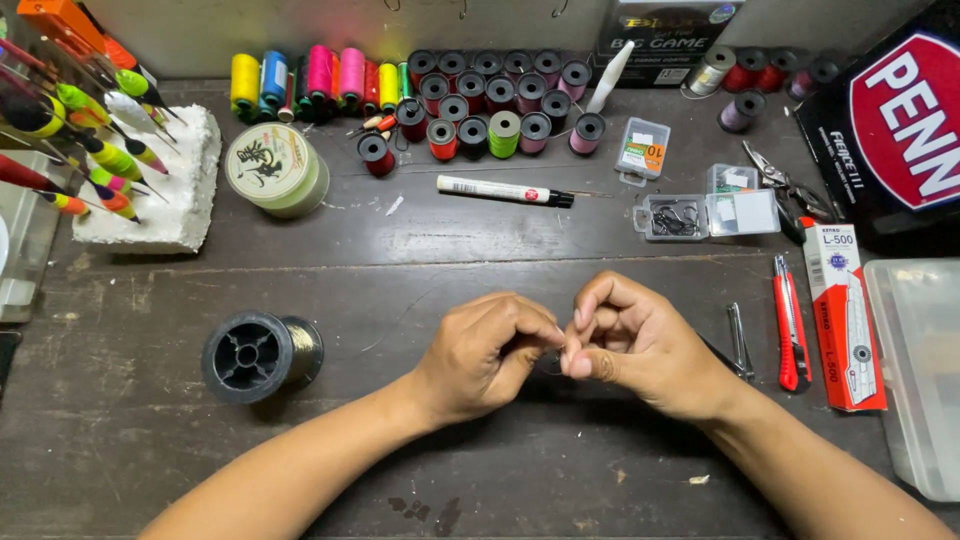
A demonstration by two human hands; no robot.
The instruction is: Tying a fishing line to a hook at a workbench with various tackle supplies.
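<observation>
Both hands' grips (487, 352) (630, 345) pinch thin line; clear box (672, 218) holds hooks.

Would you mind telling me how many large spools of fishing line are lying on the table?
2: a black spool left of the left hand, and a pale green spool beside the white foam block.

Two bare forearms, no sleeves; left hand (490, 350) and right hand (630, 345) without rings, watch or gloves.
</observation>
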